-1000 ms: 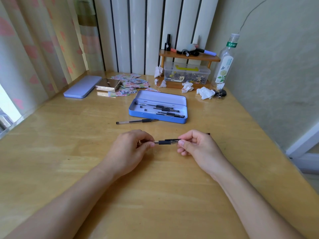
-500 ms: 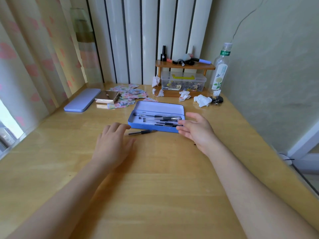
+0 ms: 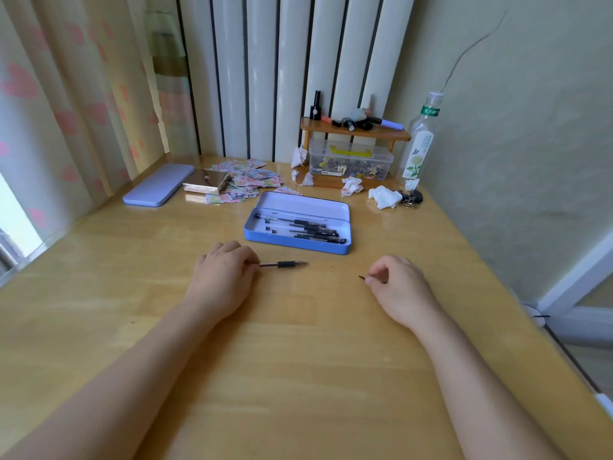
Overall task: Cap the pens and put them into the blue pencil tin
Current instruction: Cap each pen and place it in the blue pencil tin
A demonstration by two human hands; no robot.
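Just in front of the open blue pencil tin, the left hand pinches the last uncapped pen while the right hand pinches what looks like its cap, so the next move is probably to bring them together.

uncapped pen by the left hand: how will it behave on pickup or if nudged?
The pen is a thin straight barrel lying flat on the glossy wooden table, so it would probably roll if nudged. It looks stiff and light. Its dark grip band likely gives better purchase than the clear plastic. The exposed tip may mark.
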